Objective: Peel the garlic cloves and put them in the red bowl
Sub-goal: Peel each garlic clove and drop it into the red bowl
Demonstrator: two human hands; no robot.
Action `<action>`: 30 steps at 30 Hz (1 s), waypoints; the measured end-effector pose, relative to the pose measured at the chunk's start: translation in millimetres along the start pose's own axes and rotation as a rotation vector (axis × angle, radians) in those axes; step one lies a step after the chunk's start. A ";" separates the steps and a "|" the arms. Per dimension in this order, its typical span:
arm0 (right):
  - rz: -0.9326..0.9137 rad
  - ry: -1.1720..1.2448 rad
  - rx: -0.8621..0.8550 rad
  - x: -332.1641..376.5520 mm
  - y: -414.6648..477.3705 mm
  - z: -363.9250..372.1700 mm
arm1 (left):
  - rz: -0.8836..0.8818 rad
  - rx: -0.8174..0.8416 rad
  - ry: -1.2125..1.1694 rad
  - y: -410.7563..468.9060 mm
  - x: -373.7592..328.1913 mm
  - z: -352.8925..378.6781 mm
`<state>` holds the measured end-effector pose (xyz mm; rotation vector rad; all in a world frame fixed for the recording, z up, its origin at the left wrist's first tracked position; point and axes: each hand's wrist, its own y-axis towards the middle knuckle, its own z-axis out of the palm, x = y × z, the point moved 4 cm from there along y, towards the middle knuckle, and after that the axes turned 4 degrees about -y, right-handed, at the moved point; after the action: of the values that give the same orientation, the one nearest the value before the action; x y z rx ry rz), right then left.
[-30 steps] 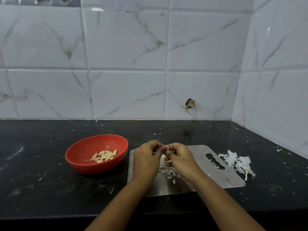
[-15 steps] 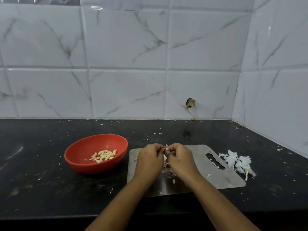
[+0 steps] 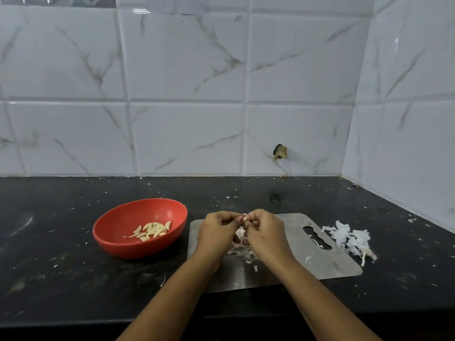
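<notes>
Tabletop (image 3: 61,279): black, bearing red bowl (image 3: 118,244), steel board (image 3: 332,262).
Hands: left hand (image 3: 216,233), right hand (image 3: 266,232) both pinched one garlic clove (image 3: 245,219).
Technique: skin was probably best stripped over the board.

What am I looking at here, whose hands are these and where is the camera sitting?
No machine here: these are a person's two bare hands, filmed by a wide-angle camera worn on their head, looking forward and down. That is why the arms come in from the bottom edge. The left hand and right hand meet over a steel board and pinch one small garlic clove between them, apparently peeling it. Loose skins lie on the board under the hands, and a bigger pile of skins sits on the black counter beside the board's right end. To the left stands a red bowl with peeled cloves in it.
</notes>
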<state>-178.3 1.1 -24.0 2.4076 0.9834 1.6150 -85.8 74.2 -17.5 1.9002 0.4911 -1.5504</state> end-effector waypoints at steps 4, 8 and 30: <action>0.003 0.020 -0.027 2.1 -0.9 0.1 | 0.126 -0.161 0.137 0.2 -6.3 -6.2; -0.028 -0.039 -0.045 5.7 0.0 -1.9 | 0.217 -0.144 0.289 -6.9 -12.8 -2.1; -0.107 -0.539 0.199 6.7 22.8 -19.1 | -0.118 -0.105 0.922 40.2 -23.5 -137.0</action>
<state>-182.4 -18.5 -1.1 2.6400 1.1696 0.7876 34.5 139.4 29.6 2.4545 1.0528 -0.5961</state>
